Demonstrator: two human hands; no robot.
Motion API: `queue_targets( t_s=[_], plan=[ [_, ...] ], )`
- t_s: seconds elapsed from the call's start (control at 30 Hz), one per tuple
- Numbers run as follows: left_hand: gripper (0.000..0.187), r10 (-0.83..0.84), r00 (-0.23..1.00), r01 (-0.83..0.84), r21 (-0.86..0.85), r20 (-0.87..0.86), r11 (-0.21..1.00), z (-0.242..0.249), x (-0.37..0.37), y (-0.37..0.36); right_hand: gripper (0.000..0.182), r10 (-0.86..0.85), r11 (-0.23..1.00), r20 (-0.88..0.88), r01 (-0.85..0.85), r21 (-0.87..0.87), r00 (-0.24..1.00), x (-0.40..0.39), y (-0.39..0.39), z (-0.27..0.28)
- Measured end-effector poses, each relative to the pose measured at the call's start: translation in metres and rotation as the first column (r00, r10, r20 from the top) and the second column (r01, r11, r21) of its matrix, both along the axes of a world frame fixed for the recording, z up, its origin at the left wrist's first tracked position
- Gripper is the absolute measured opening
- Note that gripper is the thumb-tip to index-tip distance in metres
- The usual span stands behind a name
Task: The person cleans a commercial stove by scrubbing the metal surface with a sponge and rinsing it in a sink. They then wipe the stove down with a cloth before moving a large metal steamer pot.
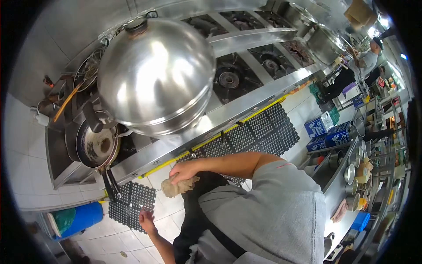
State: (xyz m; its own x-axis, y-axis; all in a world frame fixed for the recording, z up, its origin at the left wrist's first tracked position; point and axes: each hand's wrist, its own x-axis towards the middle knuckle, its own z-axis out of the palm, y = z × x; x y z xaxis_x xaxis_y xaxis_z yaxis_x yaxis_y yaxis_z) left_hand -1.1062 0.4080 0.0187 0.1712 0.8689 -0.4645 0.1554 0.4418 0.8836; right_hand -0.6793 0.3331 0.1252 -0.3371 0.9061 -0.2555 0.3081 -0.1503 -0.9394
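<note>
My right hand (183, 170) is closed around a crumpled beige rag (175, 188), held in front of my dark trousers. Lower in the view, my left hand (147, 220) hangs over the floor with its fingers loosely bent and apart; nothing shows in it. Nearest to both hands is a frying pan (88, 152) on the stove's front corner, its inside coated with pale and brown residue. Its dark handles (110, 184) point over the stove edge towards my left hand. A big domed steel lid (154, 79) covers a wide pot beside the pan.
The stove (259, 94) runs to the upper right with several burners and large pots (327, 44). Black rubber mats (263, 132) lie on the tiles. A blue bin (83, 220) stands lower left. Blue boxes (334, 135), a counter with metal containers, and another person (367, 61) are right.
</note>
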Motion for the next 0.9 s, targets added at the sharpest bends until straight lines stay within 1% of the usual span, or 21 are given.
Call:
queue_targets(
  t_s=[0.03,0.07,0.1,0.13,0.17,0.2,0.33,0.43,0.47,0.5,0.57,0.6,0.63,0.67,0.7,0.73,0.77,0.8,0.83,0.9],
  plan=[
    [0.022,-0.063,0.992,0.057,0.056,0.11,0.997,-0.001,-0.023,0.004,0.044,0.048,0.999,-0.002,-0.048,0.026,0.999,-0.011,0.019,-0.001],
    [0.019,0.089,0.991,-0.091,-0.02,-0.1,0.996,-0.004,-0.043,-0.004,0.044,0.095,0.994,-0.005,-0.095,0.05,0.995,-0.023,0.037,-0.003],
    [0.025,0.013,0.986,-0.012,0.009,-0.165,1.0,-0.021,-0.082,-0.009,0.043,0.118,0.992,-0.025,-0.117,0.039,0.993,-0.042,0.059,-0.019],
    [0.027,0.052,0.986,-0.094,-0.273,-0.16,0.957,-0.029,-0.11,-0.016,0.043,0.101,0.995,-0.04,-0.1,0.026,0.994,-0.06,0.074,-0.017],
    [0.027,0.033,0.985,-0.081,-0.281,-0.172,0.956,-0.037,-0.134,-0.003,0.042,0.146,0.988,0.019,-0.147,0.053,0.989,-0.078,0.091,-0.013],
    [0.027,0.007,0.985,-0.059,-0.293,-0.174,0.954,-0.039,-0.141,0.012,0.042,0.189,0.978,0.085,-0.195,0.074,0.978,-0.093,0.105,-0.01],
    [0.028,-0.08,0.988,0.031,-0.329,-0.135,0.944,-0.061,-0.155,0.064,0.042,0.152,0.986,0.053,-0.155,0.062,0.987,-0.148,0.14,-0.022],
    [0.028,-0.145,0.984,0.105,-0.323,-0.102,0.941,-0.071,-0.162,0.12,0.044,0.027,0.998,0.098,-0.021,-0.058,0.995,-0.178,0.153,-0.041],
    [0.029,-0.159,0.983,0.122,-0.318,-0.092,0.94,-0.075,-0.169,0.137,0.044,-0.006,0.999,0.168,0.012,-0.036,0.986,-0.188,0.159,-0.054],
    [0.029,-0.156,0.983,0.119,-0.309,-0.096,0.944,-0.071,-0.185,0.153,0.044,-0.025,1.0,0.225,0.027,-0.006,0.974,-0.205,0.168,-0.067],
    [0.03,-0.089,0.988,0.05,-0.287,-0.123,0.957,-0.067,-0.247,0.176,0.042,-0.116,0.992,0.197,0.123,-0.025,0.974,-0.234,0.182,-0.072],
    [0.03,-0.052,0.988,0.009,-0.285,-0.143,0.958,-0.063,-0.287,0.183,0.043,-0.087,0.959,0.096,0.109,-0.263,0.992,-0.254,0.197,-0.081],
    [0.031,-0.004,0.987,-0.042,-0.288,-0.158,0.957,-0.06,-0.324,0.184,0.044,0.066,0.996,0.248,-0.048,-0.08,0.966,-0.268,0.203,-0.112],
    [0.031,0.042,0.985,-0.09,-0.289,-0.167,0.953,-0.057,-0.357,0.186,0.044,0.118,0.992,0.237,-0.102,-0.079,0.964,-0.3,0.206,-0.101],
    [0.032,0.095,0.981,-0.141,-0.286,-0.169,0.948,-0.06,-0.385,0.194,0.04,-0.082,0.974,0.178,0.116,-0.195,0.981,-0.326,0.212,-0.081],
    [0.032,0.145,0.975,-0.188,-0.275,-0.168,0.943,-0.069,-0.405,0.211,0.037,-0.288,0.894,0.148,0.321,-0.313,0.946,-0.35,0.229,-0.062],
    [0.031,0.19,0.979,-0.201,-0.225,-0.07,0.953,-0.056,-0.415,0.241,0.037,-0.258,0.917,0.147,0.29,-0.274,0.955,-0.371,0.241,-0.056],
    [0.029,0.186,0.977,-0.202,-0.174,-0.103,0.964,-0.043,-0.423,0.268,0.037,-0.242,0.932,0.15,0.273,-0.239,0.958,-0.392,0.253,-0.047],
    [0.03,0.153,0.981,-0.171,-0.163,-0.117,0.972,-0.036,-0.436,0.29,0.037,-0.235,0.934,0.153,0.267,-0.24,0.96,-0.409,0.266,-0.04],
    [0.032,0.109,0.986,-0.128,-0.15,-0.123,0.98,-0.034,-0.46,0.322,0.054,-0.231,0.953,0.195,0.262,-0.151,0.953,-0.433,0.291,-0.012]
  ],
)
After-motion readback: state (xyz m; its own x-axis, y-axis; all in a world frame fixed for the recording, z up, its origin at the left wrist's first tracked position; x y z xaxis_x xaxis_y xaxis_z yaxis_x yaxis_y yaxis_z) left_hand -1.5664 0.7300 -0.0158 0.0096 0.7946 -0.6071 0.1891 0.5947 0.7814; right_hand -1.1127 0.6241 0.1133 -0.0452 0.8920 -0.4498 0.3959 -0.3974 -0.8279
